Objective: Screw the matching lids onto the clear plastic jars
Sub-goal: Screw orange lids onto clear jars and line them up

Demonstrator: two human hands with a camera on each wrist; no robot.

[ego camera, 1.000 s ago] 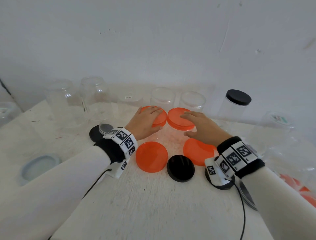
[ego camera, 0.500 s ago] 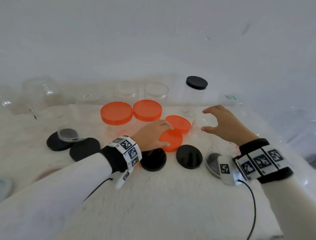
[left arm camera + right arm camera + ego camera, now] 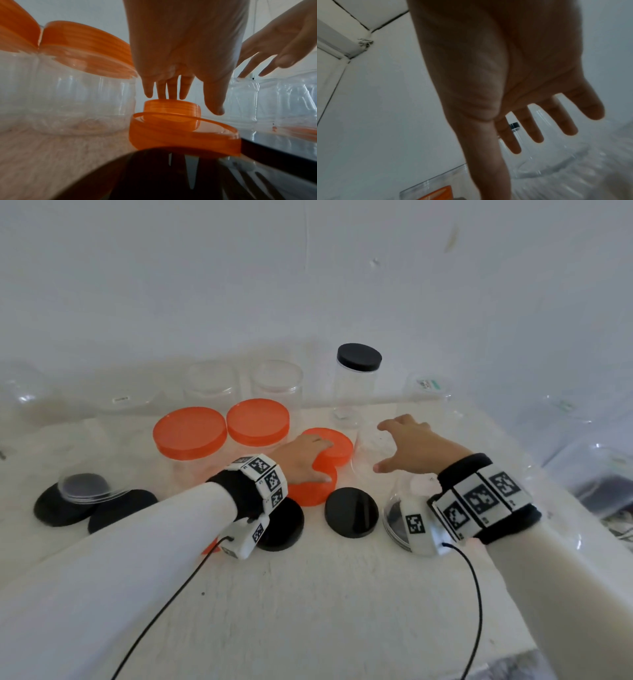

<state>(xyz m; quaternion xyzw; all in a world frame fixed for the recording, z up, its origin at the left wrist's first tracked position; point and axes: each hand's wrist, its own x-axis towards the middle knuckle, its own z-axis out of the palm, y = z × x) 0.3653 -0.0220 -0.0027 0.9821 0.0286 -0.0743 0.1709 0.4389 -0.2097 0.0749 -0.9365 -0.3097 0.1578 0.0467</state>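
Two loose orange lids lie mid-table, the far orange lid (image 3: pixel 337 445) (image 3: pixel 171 108) partly overlapping the near orange lid (image 3: pixel 310 491) (image 3: pixel 185 136). My left hand (image 3: pixel 318 460) (image 3: pixel 180 94) rests on them, straight fingertips touching the far lid's top and the thumb lying at the near lid's edge. My right hand (image 3: pixel 380 446) (image 3: pixel 530 135) is spread open over an uncapped clear jar (image 3: pixel 364 455) (image 3: pixel 547 162); in the left wrist view its fingertips (image 3: pixel 243 75) reach that jar's rim. Two squat clear jars carry orange lids (image 3: pixel 190 436) (image 3: pixel 258 422).
A tall jar with a black lid (image 3: pixel 359 357) stands behind the right hand. Loose black lids (image 3: pixel 352 511) (image 3: pixel 284 523) (image 3: pixel 120 508) lie near my wrists and at the left, by a clear dome lid (image 3: pixel 85 487). Uncapped clear jars (image 3: pixel 275 381) line the wall.
Both hands left the two orange-lidded jars. The left hand moved onto the loose orange lids and stretched to the far one; the right hand swung right and came down over the clear jar.
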